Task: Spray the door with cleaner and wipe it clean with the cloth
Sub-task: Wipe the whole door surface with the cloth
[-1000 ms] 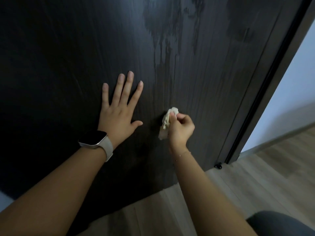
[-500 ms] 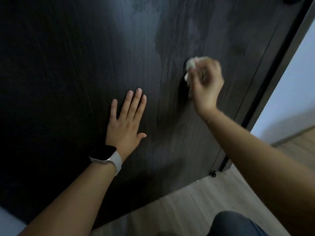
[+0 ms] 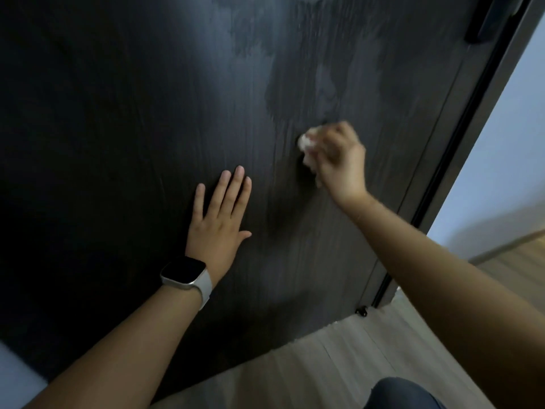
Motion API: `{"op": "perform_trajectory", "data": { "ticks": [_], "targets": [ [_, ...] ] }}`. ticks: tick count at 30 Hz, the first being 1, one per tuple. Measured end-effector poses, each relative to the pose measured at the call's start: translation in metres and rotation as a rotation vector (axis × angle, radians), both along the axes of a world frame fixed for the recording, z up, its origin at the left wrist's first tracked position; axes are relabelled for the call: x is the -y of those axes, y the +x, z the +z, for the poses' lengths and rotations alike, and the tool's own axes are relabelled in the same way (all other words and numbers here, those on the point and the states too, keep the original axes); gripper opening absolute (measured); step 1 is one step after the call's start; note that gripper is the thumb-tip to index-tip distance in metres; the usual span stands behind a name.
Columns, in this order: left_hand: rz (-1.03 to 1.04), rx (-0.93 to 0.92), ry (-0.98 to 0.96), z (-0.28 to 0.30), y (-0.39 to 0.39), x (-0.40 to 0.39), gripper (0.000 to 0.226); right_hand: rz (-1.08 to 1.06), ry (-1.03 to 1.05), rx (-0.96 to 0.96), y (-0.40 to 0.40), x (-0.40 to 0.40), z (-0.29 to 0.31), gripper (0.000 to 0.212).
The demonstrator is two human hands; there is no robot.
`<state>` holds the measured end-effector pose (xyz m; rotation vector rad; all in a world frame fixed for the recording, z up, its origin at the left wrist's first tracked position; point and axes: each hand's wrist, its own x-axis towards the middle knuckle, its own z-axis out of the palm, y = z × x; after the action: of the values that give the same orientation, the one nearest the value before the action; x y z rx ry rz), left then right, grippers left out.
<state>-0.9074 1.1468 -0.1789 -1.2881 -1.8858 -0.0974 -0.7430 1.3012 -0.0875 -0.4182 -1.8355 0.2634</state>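
While most of the view is filled by the dark wood-grain door [image 3: 124,137], a pale floor [image 3: 333,361] is seen beneath its lower edge and a light wall [image 3: 501,143] to its right. Damp, smeared patches are visible on the door's upper middle, above the right hand [image 3: 340,163]. A dark handle [image 3: 486,23] is seen at the top right, near the door's edge. The left hand [image 3: 218,222] is laid flat on the door, its fingers straight and close together, the thumb spread to the side; a watch [image 3: 184,273] with a pale strap is worn on that wrist. The right hand's fingers are curled tight round a bunched white cloth [image 3: 306,149], which is pressed to the door just below the damp patches, up and to the right of the left hand. This hand and the cloth are blurred. A small dark stop [image 3: 362,312] is seen at the door's bottom corner.
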Motion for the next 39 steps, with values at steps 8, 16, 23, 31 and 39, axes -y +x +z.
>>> {"op": "perform_trajectory", "data": {
  "ticks": [8, 16, 23, 31, 39],
  "targets": [
    [-0.049, 0.128, 0.12, 0.042, -0.02, 0.021, 0.116, -0.028, -0.034, -0.26, -0.038, 0.027, -0.011, 0.022],
    [0.004, 0.108, 0.015, 0.044, -0.032, 0.019, 0.146, 0.108, 0.329, 0.359, -0.034, 0.032, -0.115, 0.016],
    [-0.017, 0.101, 0.025, 0.042, -0.034, 0.02, 0.146, -0.044, -0.041, -0.297, -0.039, 0.024, 0.047, 0.024],
    [-0.027, 0.102, 0.038, 0.043, -0.033, 0.02, 0.145, 0.062, 0.394, 0.13, -0.053, 0.038, -0.048, 0.018],
    [-0.026, 0.114, 0.038, 0.044, -0.032, 0.021, 0.147, 0.154, 0.296, 0.208, -0.046, 0.032, -0.027, 0.018]
  ]
}}
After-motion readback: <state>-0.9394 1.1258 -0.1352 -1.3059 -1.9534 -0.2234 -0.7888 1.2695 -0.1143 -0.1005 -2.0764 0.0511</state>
